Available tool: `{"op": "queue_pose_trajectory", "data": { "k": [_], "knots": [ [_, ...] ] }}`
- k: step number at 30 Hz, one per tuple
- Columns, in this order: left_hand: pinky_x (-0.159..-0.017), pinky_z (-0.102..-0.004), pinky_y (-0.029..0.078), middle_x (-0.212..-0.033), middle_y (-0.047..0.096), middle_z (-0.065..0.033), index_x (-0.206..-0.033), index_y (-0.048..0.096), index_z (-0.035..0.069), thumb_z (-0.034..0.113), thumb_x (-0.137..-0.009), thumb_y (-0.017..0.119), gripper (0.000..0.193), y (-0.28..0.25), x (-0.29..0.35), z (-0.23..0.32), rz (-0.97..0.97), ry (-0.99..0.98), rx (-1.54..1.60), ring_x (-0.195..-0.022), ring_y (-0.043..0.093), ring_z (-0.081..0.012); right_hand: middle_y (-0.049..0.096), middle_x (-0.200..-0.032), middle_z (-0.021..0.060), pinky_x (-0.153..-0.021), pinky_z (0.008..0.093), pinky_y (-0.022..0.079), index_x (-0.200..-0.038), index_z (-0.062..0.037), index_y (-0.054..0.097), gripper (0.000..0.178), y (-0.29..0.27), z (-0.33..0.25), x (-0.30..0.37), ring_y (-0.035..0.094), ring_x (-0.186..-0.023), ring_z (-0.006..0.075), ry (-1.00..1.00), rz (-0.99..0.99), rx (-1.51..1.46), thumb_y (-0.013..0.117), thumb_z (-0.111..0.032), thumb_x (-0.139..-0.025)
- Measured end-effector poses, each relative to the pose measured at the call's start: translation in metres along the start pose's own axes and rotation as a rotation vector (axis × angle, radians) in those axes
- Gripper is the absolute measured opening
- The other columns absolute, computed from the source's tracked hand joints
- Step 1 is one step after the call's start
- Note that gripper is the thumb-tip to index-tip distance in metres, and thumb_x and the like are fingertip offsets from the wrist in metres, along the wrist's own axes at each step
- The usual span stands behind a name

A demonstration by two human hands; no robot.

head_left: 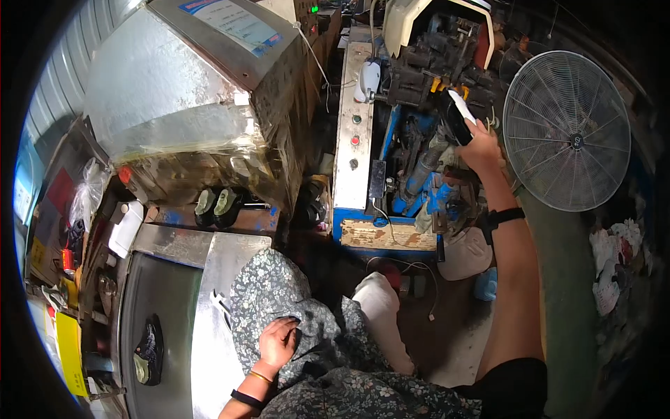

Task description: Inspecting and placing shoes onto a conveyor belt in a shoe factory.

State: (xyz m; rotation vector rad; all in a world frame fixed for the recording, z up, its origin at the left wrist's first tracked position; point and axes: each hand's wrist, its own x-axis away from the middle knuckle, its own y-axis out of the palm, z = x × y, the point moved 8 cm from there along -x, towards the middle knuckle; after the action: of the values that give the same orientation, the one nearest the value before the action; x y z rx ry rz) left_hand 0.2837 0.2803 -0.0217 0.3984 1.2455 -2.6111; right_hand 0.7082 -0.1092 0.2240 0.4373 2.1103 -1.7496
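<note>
My right arm reaches to the far right, where my right hand (481,148) grips a black shoe (456,127) with a white strip along its upper side. The shoe's tip points up at yellow parts (438,85) of a dark machine head (447,59); whether they touch, I cannot tell. Over my lap lies a dark floral apron (272,279). My left hand (278,342) rests on it with fingers curled in, and its fingertips are hidden. Left of my lap, another black shoe (149,351) lies on a dark belt (178,300).
A pair of dark shoes (218,208) stands on a ledge under a large metal hood (174,91). A white control panel (354,157) with several buttons borders the machine. Close to my right arm stands a caged fan (576,143). A cable (431,297) trails across the floor.
</note>
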Motion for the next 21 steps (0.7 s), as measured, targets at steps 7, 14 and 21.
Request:
{"op": "queue_pose_trajectory", "data": {
  "k": [7, 14, 21],
  "knots": [
    [-0.084, -0.0371, 0.052, -0.099, 0.070, -0.0104, -0.091, 0.071, 0.006, 0.003, -0.075, 0.067, 0.017, 0.006, -0.019, 0.007, -0.016, 0.012, -0.029, -0.092, 0.066, -0.0294, 0.055, -0.135, 0.0092, -0.098, 0.0394, 0.049, -0.142, -0.0195, 0.049, 0.084, 0.002, 0.007, -0.032, 0.059, -0.113, 0.0339, -0.151, -0.250, 0.000, 0.078, -0.026, -0.063],
    [-0.082, -0.0372, 0.051, -0.097, 0.071, -0.0087, -0.089, 0.071, 0.007, 0.005, -0.074, 0.068, 0.016, 0.005, -0.023, 0.006, -0.008, -0.055, -0.106, -0.091, 0.065, -0.0282, 0.030, -0.153, 0.0212, -0.114, 0.0553, 0.022, -0.152, -0.0167, 0.029, 0.091, 0.051, -0.002, 0.006, 0.037, -0.137, 0.0352, -0.188, -0.163, 0.237, 0.064, -0.059, -0.079],
    [-0.083, -0.0370, 0.051, -0.097, 0.070, -0.0092, -0.089, 0.071, 0.006, 0.004, -0.073, 0.068, 0.016, 0.008, -0.018, 0.002, 0.008, -0.010, -0.114, -0.090, 0.066, -0.0285, 0.034, -0.151, 0.0195, -0.107, 0.0523, 0.032, -0.149, -0.0180, 0.033, 0.079, 0.037, -0.005, 0.019, 0.041, -0.135, 0.0334, -0.129, -0.023, 0.142, 0.064, -0.050, -0.083]
  ]
}}
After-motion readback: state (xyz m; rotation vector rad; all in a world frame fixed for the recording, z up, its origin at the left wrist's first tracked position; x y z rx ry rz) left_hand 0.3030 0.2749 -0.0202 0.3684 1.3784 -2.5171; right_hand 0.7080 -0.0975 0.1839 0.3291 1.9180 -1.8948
